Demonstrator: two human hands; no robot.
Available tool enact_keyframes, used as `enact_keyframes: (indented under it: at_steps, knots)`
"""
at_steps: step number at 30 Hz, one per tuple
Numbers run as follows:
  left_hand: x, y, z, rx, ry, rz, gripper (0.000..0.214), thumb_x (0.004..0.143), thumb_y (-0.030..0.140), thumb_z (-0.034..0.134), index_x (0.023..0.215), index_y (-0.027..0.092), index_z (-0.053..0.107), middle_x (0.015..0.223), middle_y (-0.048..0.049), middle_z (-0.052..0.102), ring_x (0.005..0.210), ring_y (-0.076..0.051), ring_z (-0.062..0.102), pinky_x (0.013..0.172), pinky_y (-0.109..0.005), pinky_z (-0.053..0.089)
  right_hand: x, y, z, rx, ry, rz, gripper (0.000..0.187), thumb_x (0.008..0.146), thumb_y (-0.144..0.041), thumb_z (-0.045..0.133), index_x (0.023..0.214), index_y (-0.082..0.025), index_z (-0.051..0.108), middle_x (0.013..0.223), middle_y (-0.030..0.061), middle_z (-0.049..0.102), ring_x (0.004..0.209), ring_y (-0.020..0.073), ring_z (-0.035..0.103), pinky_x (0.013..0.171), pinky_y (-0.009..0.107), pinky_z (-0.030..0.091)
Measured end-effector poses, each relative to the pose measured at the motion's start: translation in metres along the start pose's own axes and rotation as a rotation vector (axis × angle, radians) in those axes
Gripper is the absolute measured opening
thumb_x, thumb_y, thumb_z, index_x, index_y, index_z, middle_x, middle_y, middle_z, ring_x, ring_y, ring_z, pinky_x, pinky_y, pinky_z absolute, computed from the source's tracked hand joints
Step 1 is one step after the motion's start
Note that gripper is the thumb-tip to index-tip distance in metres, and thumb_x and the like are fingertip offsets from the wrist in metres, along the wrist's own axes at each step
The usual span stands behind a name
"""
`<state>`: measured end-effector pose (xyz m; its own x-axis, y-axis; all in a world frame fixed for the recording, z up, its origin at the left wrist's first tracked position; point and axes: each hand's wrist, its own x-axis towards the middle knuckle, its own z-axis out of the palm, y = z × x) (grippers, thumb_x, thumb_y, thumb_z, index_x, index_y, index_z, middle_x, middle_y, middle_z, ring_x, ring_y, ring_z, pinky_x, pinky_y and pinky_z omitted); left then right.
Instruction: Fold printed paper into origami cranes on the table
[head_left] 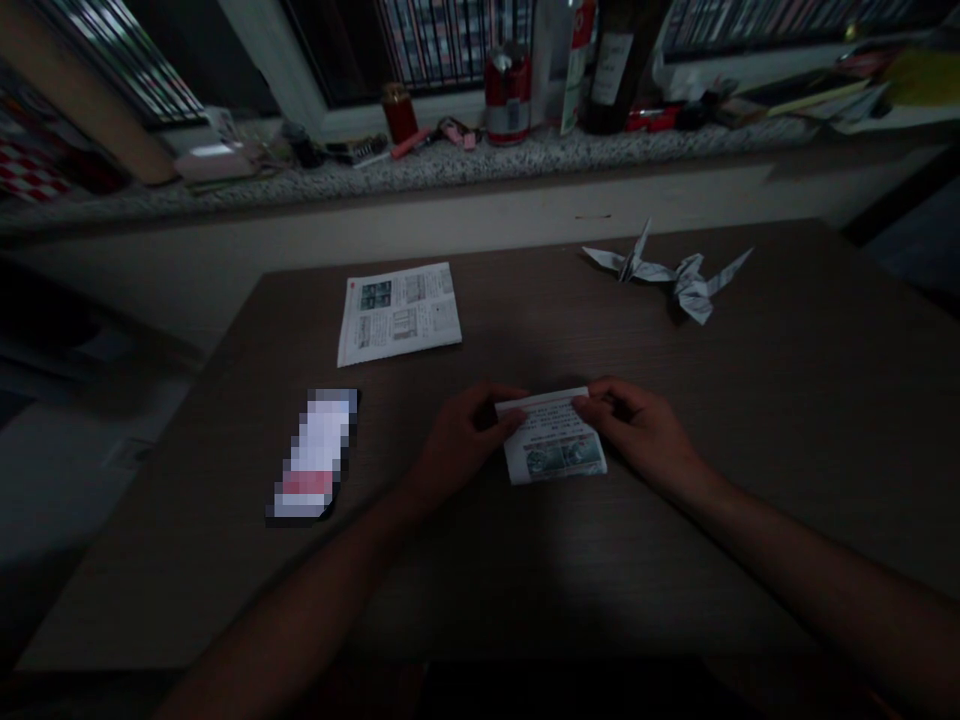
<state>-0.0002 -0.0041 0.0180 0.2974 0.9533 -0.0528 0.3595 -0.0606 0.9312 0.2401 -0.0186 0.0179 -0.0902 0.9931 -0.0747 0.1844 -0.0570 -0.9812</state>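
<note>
A folded piece of printed paper (556, 440) lies on the dark wooden table (675, 560) in front of me. My left hand (463, 440) pinches its left edge, fingers curled onto the paper. My right hand (643, 430) presses and pinches its upper right corner. Both hands are closed on the paper, which rests flat on the table.
A flat printed sheet (399, 312) lies further back on the left. Two folded paper cranes (671, 275) sit at the back right. A phone with a blurred screen (315, 455) lies to my left. Cans (508, 95), bottles and clutter line the stone sill (450, 165) behind.
</note>
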Motion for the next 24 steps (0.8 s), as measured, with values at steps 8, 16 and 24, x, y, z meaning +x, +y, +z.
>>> enact_keyframes:
  at_steps: [8,16,24]
  knots:
    - [0.0,0.001,0.001,-0.03,-0.002,-0.015,0.031,0.092,0.041,0.072,0.116,0.022,0.073,0.11,-0.0072,0.076,0.098,-0.023,0.073,0.082,-0.036,0.06,0.001,0.001,0.0,-0.004,0.001,-0.014,0.026,0.087,-0.049,0.072,0.088,-0.023,0.07,0.075,0.0026,0.074,0.068,0.0195,0.07,0.062,0.032,0.057]
    - [0.0,0.003,-0.001,0.02,-0.091,0.023,0.023,0.092,0.034,0.07,0.111,0.021,0.069,0.105,-0.0048,0.075,0.096,-0.021,0.072,0.082,-0.033,0.057,0.0,0.0,-0.002,-0.033,-0.026,-0.031,0.028,0.087,-0.05,0.071,0.087,-0.022,0.068,0.075,0.0025,0.074,0.065,0.019,0.069,0.057,0.03,0.054]
    - [-0.003,0.013,0.004,0.089,-0.17,0.06,0.021,0.096,0.04,0.065,0.104,0.022,0.071,0.097,-0.0018,0.074,0.089,-0.018,0.07,0.078,-0.029,0.055,-0.003,-0.001,0.0,-0.094,-0.174,-0.054,0.023,0.088,-0.045,0.07,0.084,-0.022,0.068,0.071,0.0009,0.07,0.063,0.0169,0.067,0.055,0.027,0.052]
